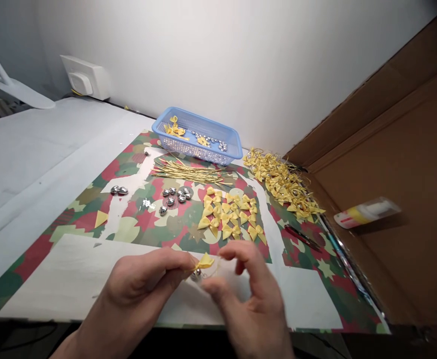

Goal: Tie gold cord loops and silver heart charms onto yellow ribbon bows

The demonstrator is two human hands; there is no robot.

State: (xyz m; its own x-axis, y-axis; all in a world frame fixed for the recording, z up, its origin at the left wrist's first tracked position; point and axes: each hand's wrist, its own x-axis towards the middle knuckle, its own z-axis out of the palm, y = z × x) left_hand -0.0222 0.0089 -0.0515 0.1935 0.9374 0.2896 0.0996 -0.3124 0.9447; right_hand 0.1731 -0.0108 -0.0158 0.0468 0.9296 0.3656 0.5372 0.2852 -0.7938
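**Bow held at lower centre of frame**

The left hand pinches a yellow bow just above the counter. The right hand has its fingers curled narrow beside the bow, and I cannot tell whether they grip anything. Judged a fastening step. It calls for a steady pinch.

Left hand pinches (fingertips closed); right hand hovers, fingers curled.

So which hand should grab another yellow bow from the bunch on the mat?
Probably the right hand: its fingers look loose and it sits nearer the loose bows. The left hand is busy pinching a yellow bow.
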